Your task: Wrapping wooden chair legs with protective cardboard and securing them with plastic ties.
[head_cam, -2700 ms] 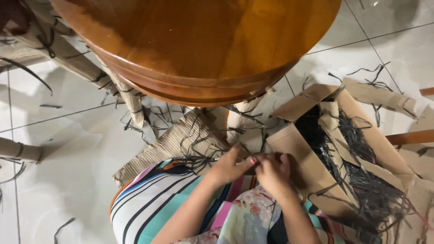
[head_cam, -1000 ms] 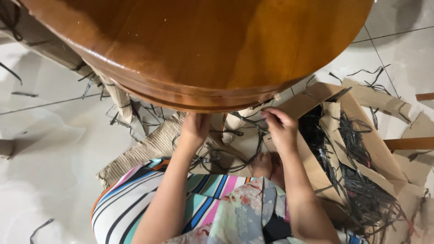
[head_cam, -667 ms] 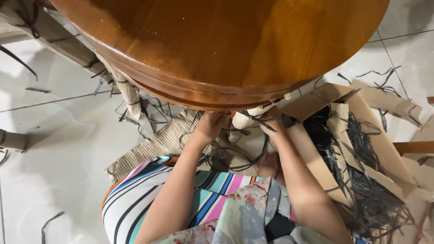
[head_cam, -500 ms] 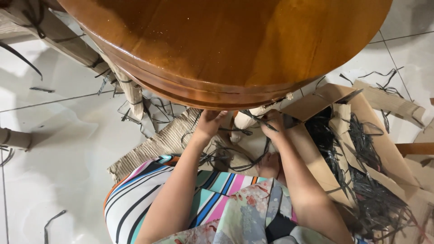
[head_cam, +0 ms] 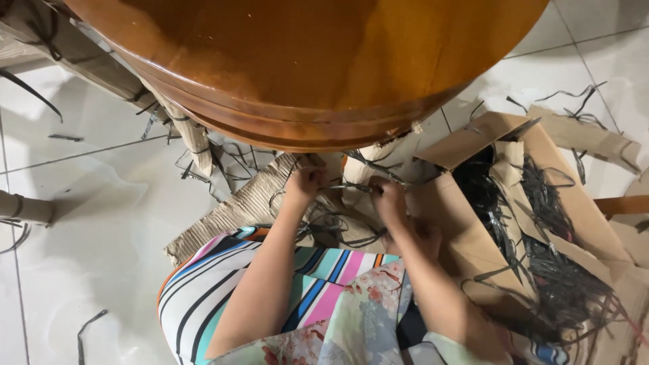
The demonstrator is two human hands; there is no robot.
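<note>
Black plastic strap (head_cam: pixel 351 187) stretched between both hands, just under the round wooden counter's near edge, against a paper-wrapped leg (head_cam: pixel 368 165). Left hand (head_cam: pixel 305 184) and right hand (head_cam: pixel 387 196) each pinched shut on it. Step in hand, seemingly: stripping the leg's binding. Next calls for a firm pull outward. Open cardboard box (head_cam: pixel 473 236) of strap offcuts sits on the floor, right.

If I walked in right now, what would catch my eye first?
A big round glossy wooden table fills the top of the view. Just under its edge, the left hand and right hand pinch a dark strap. At right, an open cardboard box holds tangled black strips.
</note>
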